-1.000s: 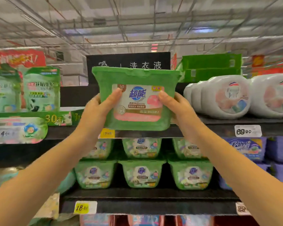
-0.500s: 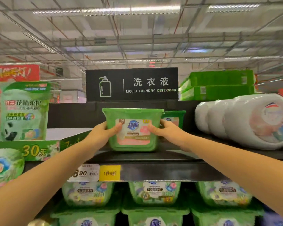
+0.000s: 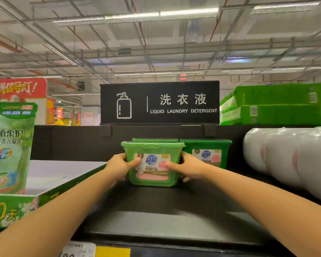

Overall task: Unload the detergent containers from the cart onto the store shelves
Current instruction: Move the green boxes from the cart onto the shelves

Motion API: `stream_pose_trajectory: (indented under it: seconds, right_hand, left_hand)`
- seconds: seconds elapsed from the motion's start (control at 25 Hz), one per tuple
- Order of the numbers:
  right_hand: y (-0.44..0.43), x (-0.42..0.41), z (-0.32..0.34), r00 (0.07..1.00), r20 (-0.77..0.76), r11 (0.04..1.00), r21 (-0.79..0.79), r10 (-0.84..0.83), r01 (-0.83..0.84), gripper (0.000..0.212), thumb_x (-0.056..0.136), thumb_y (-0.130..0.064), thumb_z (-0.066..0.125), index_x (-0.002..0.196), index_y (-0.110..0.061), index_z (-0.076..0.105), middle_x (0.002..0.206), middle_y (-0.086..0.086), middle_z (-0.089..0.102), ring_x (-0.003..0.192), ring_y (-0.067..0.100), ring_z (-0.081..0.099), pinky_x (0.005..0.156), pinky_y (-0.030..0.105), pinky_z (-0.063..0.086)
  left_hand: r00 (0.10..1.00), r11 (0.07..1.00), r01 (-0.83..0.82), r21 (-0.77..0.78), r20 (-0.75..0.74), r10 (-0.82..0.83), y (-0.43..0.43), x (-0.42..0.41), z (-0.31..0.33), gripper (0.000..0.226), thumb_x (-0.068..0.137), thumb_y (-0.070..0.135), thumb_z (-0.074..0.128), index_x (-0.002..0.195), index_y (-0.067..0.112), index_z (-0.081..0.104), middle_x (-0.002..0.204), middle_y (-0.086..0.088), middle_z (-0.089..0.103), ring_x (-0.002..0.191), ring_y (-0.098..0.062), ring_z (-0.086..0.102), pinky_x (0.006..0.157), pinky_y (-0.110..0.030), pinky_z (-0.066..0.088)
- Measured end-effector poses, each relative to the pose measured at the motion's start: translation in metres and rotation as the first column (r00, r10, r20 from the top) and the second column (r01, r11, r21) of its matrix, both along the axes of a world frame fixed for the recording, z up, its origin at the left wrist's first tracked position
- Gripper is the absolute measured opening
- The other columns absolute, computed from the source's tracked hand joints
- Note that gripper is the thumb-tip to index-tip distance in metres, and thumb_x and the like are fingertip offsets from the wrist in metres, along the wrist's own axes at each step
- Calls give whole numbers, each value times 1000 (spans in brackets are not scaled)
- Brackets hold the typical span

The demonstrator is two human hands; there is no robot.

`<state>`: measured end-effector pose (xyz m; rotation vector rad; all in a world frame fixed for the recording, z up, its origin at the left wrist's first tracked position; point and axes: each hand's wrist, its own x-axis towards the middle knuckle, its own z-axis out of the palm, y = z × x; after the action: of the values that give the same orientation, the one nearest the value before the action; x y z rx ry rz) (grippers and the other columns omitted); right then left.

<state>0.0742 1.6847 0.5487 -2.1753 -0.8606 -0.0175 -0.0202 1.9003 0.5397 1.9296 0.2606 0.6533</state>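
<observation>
Both the left hand and right hand are gripping the green detergent tub on the top shelf; it should be pushed far back, square beside the neighbouring tub.

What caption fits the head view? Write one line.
Left hand and right hand hold a green plastic detergent tub on the black shelf beside a matching tub.

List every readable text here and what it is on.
"洗衣液", "LIQUID LAUNDRY DETERGENT": black sign.
"超能", "50": held green container.
"超能": second green container.
"花植柔护": green pouch.
"30天": green display tray.
Too blurred to read: red banner, price tag, the containers' small print.
</observation>
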Motion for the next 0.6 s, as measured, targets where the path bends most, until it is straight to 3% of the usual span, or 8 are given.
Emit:
stream_pose_trajectory:
  seconds: [0.16, 0.36, 0.52, 0.6]
  right_hand:
    - [13, 24, 0, 991, 82, 994, -19, -101, 103, 69, 81, -59, 64, 132, -17, 46, 126, 5, 60, 104, 23, 62, 79, 34, 56]
    - [24, 38, -6, 976, 196, 996, 23, -93, 91, 64, 82, -58, 63, 128, -14, 54, 130, 4, 61, 116, 23, 58, 99, 36, 47]
    - [27, 40, -10, 969, 207, 991, 29, -133, 130, 68, 83, -62, 59, 127, -10, 53, 128, 5, 62, 114, 24, 59, 94, 33, 47]
    - [28, 39, -11, 968, 210, 990, -2, -135, 139, 70, 85, -63, 56, 128, -9, 51, 129, 7, 61, 114, 25, 59, 95, 35, 47]
  left_hand:
    - [997, 998, -61, 31, -37, 62, 2, 21, 4, 32, 87, 35, 68, 107, 18, 50, 105, -1, 61, 91, -19, 61, 63, -32, 52]
    - [985, 980, -166, 113, -35, 171, 9, 33, 1, 53, 84, 38, 70, 123, 10, 46, 119, -9, 60, 102, -25, 62, 83, -44, 57]
    - [996, 992, -84, 90, -25, 86, 15, 35, -4, 47, 88, 33, 67, 126, 14, 46, 126, -9, 59, 111, -26, 61, 93, -48, 53]
    - [998, 997, -50, 66, -37, 52, 16, 34, -5, 48, 89, 31, 66, 129, 14, 45, 127, -8, 59, 110, -24, 60, 89, -46, 55]
